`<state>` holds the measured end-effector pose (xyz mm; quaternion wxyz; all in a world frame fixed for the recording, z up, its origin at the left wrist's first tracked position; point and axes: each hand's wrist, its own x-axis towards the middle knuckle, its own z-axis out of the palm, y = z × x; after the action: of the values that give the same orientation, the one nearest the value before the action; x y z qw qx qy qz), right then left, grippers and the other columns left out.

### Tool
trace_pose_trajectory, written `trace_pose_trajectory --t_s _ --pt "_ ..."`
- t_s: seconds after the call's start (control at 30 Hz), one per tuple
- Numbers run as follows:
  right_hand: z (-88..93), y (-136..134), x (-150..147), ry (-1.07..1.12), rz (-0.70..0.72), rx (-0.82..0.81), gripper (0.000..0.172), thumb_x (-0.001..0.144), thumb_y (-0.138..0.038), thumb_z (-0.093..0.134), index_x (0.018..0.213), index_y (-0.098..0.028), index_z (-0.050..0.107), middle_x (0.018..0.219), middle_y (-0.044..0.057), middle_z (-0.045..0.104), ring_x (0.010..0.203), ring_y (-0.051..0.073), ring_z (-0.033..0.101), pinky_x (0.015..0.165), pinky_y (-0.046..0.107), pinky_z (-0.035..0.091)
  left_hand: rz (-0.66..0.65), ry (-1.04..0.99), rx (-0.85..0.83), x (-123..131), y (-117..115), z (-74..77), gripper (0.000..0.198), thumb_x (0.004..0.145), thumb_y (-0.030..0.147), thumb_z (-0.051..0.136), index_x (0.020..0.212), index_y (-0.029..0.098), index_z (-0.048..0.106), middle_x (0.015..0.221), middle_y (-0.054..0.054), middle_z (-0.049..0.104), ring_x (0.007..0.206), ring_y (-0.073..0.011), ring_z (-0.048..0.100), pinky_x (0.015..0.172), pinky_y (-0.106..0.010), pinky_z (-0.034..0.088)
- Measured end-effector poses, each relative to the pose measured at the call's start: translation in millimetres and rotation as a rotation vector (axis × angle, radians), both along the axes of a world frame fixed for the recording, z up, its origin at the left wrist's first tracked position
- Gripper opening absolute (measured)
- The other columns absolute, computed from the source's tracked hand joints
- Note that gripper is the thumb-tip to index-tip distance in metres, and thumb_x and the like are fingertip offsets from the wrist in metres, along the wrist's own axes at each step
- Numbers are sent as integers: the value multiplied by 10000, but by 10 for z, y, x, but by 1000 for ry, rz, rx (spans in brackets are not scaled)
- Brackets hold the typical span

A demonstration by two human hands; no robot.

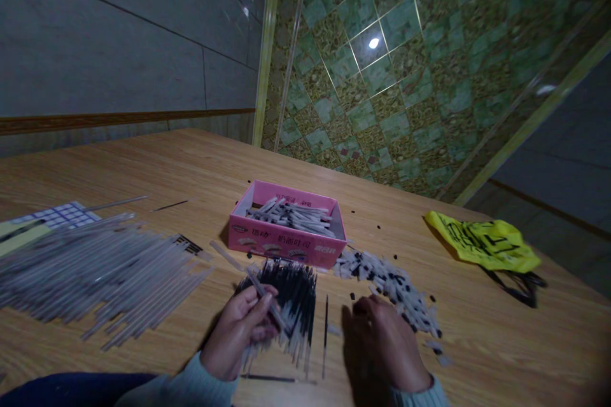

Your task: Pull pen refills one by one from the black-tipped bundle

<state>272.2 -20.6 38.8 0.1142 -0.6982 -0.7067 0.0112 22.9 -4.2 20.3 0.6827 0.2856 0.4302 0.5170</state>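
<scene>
My left hand (241,331) is closed round a thin pen tube (268,300) that slants up to the left, just over a heap of black ink refills (291,296) on the wooden table (501,343). My right hand (384,340) rests knuckles up with its fingers curled down at the near end of a pile of small white and black pen parts (391,283); what its fingertips hold is hidden. One black refill (325,337) lies alone between the hands.
A pink cardboard box (286,238) holding grey pen pieces stands behind the refills. Several long grey tubes (95,270) spread over the left of the table beside a grid sheet (64,215). A yellow plastic bag (484,241) lies at the right.
</scene>
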Motion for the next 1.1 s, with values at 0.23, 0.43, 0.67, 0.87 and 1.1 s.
trace_pose_trajectory --t_s 0.23,0.43,0.67,0.87,1.1 --pt "-202 51 245 -128 -94 -116 109 733 -166 520 746 -200 623 753 83 678 714 254 642 512 275 291 -90 -44 -35 5 -6 -26 391 669 406 664 976 165 638 591 54 470 409 -78 468 413 -231 416" --pt "-241 104 -88 -37 -22 -36 125 817 -210 472 749 -192 576 791 65 654 731 206 621 585 268 362 -245 164 57 10 -36 -69 430 704 437 626 1022 149 661 558 48 463 382 -53 342 322 -171 282" --pt "-247 133 -324 938 126 88 238 863 -354 468 919 -166 601 890 82 662 834 212 608 721 293 459 -309 459 309 -15 -48 -82 330 717 371 618 975 189 716 650 -24 690 617 -174 585 579 -248 463" --pt "-244 137 -316 1129 190 51 202 808 -317 574 910 -167 663 891 91 667 869 237 601 779 329 452 -393 681 443 -57 -28 -133 327 779 332 537 1057 222 671 1016 -45 719 974 -231 611 861 -319 445" --pt "-151 66 -378 1144 275 -30 142 803 -293 594 853 -167 636 783 51 639 756 201 579 693 296 442 -418 778 450 -51 -64 -74 324 782 339 519 1034 223 686 1009 -45 719 953 -230 605 850 -312 432"
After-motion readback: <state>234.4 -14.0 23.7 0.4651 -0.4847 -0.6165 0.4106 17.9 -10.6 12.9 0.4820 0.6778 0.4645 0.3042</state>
